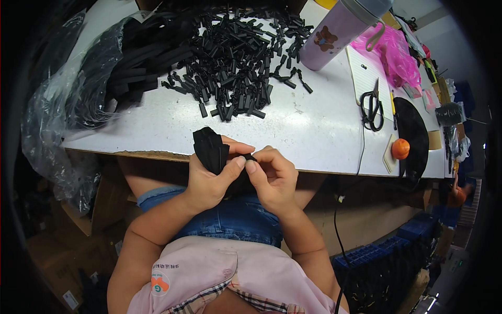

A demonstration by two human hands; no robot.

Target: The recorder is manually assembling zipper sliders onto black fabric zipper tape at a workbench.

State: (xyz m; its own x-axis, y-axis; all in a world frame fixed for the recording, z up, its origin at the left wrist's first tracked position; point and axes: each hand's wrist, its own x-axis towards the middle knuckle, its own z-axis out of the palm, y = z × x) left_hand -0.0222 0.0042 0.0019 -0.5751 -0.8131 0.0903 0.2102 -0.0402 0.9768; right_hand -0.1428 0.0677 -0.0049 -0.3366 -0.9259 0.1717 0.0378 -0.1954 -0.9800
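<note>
At the front edge of the table, my left hand is closed around a bundle of black fabric strips, which stick up between thumb and fingers. The fingertips of both hands meet at a small black end. My right hand pinches it between thumb and forefinger; whether it belongs to a strip I cannot tell. Beyond my hands lies a heap of small black cord pulls with rectangular ends. More black strips are piled to its left.
Clear plastic sheeting hangs over the table's left edge. A lilac tumbler stands at the back right. Black scissors, a lined notepad, a pink plastic bag and an orange fruit lie at the right. A dark cable hangs below.
</note>
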